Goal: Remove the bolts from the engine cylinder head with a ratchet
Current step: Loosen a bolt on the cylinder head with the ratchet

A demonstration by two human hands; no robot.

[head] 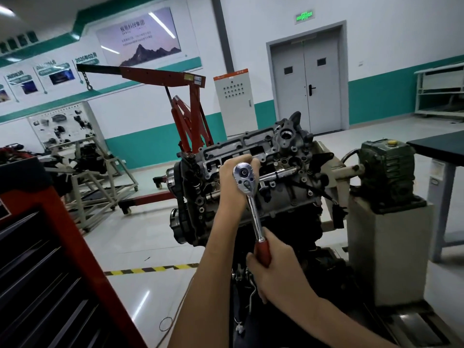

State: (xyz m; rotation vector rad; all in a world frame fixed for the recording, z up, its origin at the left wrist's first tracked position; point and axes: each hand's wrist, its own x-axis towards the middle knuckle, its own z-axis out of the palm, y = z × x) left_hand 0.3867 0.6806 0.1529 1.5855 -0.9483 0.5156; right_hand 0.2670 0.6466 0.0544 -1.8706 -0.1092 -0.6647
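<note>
Right hand [277, 272] grips the ratchet [253, 205] handle (red); left hand [231, 187] clasps its head.

We see a ratchet [251, 197] with a shiny chrome head and shank and a red handle, against the dull grey cylinder head [278, 194]. We see a red engine hoist [192, 96] and a red tool cabinet [67, 232] with black drawers. The floor tape [150, 269] is striped yellow and black; the wall [391, 71] is white with a teal band
</note>
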